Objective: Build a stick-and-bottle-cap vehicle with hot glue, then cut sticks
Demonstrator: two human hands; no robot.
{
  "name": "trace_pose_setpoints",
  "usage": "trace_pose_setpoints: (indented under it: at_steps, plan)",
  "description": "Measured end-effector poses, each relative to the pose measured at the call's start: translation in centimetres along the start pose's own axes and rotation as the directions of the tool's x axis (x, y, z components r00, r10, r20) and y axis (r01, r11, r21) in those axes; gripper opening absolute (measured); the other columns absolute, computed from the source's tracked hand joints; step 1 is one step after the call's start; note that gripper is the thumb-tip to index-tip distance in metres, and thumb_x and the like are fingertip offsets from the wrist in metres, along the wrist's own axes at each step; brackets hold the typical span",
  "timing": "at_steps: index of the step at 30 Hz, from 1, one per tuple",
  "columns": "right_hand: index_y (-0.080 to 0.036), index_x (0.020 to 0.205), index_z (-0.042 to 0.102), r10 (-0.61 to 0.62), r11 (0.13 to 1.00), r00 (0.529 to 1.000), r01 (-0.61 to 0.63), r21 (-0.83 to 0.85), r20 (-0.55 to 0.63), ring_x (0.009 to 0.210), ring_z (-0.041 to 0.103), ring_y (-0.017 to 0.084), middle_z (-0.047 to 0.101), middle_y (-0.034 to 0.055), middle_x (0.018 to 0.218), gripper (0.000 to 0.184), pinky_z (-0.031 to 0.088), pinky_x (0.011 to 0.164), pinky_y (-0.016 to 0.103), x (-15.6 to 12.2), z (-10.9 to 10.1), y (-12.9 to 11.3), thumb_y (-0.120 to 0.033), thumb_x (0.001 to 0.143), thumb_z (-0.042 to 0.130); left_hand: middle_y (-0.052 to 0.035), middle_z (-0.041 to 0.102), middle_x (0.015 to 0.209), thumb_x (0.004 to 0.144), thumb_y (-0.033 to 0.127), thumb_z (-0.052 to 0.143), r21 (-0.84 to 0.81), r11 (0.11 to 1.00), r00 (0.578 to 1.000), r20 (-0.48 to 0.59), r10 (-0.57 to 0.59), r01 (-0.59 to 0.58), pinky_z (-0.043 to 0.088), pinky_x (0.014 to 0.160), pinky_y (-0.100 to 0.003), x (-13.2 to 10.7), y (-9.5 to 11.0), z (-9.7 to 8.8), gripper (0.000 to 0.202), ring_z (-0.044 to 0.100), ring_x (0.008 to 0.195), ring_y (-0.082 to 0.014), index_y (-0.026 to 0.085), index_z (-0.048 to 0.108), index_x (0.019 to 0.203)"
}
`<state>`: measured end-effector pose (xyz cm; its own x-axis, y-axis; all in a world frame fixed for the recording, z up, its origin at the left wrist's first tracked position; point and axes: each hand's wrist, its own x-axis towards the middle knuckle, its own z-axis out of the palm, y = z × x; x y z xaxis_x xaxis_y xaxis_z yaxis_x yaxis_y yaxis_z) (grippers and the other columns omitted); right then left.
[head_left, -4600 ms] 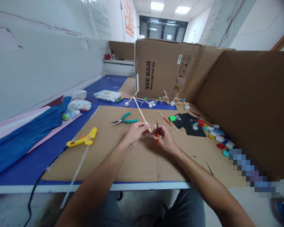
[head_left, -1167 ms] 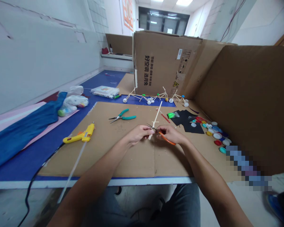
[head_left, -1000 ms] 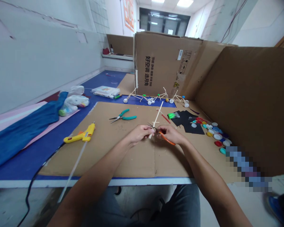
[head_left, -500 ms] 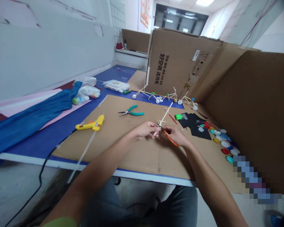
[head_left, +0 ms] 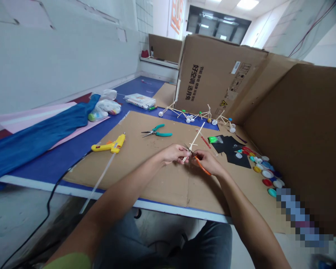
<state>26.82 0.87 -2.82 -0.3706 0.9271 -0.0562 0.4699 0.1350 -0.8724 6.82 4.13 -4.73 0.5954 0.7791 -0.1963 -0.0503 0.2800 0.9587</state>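
My left hand (head_left: 172,154) pinches the near end of a thin wooden stick (head_left: 195,137) that slants up and away over the cardboard sheet (head_left: 145,175). A short cross piece sits on the stick near my fingers. My right hand (head_left: 208,162) grips small orange-handled scissors (head_left: 199,164), whose blades point left and meet the stick close to my left fingertips. Both hands hover just above the cardboard, almost touching each other.
A yellow glue gun (head_left: 109,145) with its black cord lies at the left, teal pliers (head_left: 158,132) beyond it. Stick-and-cap models (head_left: 197,116) stand before a big cardboard box (head_left: 215,80). Black paper (head_left: 231,146) and several coloured bottle caps (head_left: 264,173) lie right. Blue cloth (head_left: 36,140) and plastic bags (head_left: 105,109) lie left.
The stick swung from slanting up-left to up-right, and the scissors turned from upright to pointing left at it. In the last second only my head moved, tilting the scene; both hands kept their grip.
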Motion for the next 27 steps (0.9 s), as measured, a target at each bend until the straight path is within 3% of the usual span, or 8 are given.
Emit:
trace_pose_setpoints:
  at_steps: [6, 11, 17, 27]
  plan:
    - [-0.016, 0.076, 0.059, -0.009, 1.000, 1.000, 0.009, -0.002, 0.014, 0.062, 0.041, 0.011, 0.051, -0.0037, 0.066, 0.016, 0.032, 0.059, 0.025, 0.0, 0.0, 0.0, -0.031, 0.071, 0.062, -0.0029, 0.067, 0.064, 0.066, 0.042, 0.086, -0.002, 1.000, 1.000, 0.008, 0.008, -0.008, 0.046, 0.052, -0.020, 0.1, -0.1, 0.0, 0.037, 0.060, 0.058, -0.0098, 0.011, 0.069, 0.077]
    - [-0.016, 0.082, 0.062, 0.000, 0.997, 0.991, -0.011, 0.079, 0.134, 0.069, 0.049, 0.013, 0.059, -0.0011, 0.077, 0.023, 0.038, 0.067, 0.026, -0.3, -0.5, -0.8, -0.034, 0.070, 0.067, -0.0030, 0.067, 0.062, 0.064, 0.046, 0.086, 0.037, 0.999, 0.999, 0.038, -0.008, 0.006, 0.045, 0.051, -0.020, -0.1, 0.1, -0.1, 0.041, 0.058, 0.054, -0.0087, 0.011, 0.069, 0.078]
    - [-0.016, 0.088, 0.063, 0.007, 0.999, 0.981, -0.017, 0.048, 0.196, 0.074, 0.050, 0.015, 0.059, -0.0012, 0.081, 0.027, 0.040, 0.072, 0.028, -0.4, -1.3, -0.3, -0.035, 0.070, 0.070, -0.0029, 0.068, 0.063, 0.062, 0.045, 0.088, 0.067, 0.996, 0.995, 0.066, -0.069, 0.065, 0.043, 0.049, -0.020, -0.3, 0.2, -0.3, 0.042, 0.057, 0.050, -0.0078, 0.011, 0.069, 0.078]
    - [-0.018, 0.079, 0.058, -0.020, 1.000, 0.974, 0.016, 0.018, 0.225, 0.067, 0.042, 0.012, 0.050, -0.0045, 0.072, 0.024, 0.035, 0.064, 0.025, -0.4, -1.6, 0.3, -0.036, 0.071, 0.071, -0.0031, 0.069, 0.062, 0.060, 0.040, 0.090, 0.050, 0.991, 0.989, 0.083, -0.125, 0.121, 0.044, 0.048, -0.019, -0.3, 0.3, -0.3, 0.039, 0.057, 0.048, -0.0075, 0.011, 0.068, 0.075]
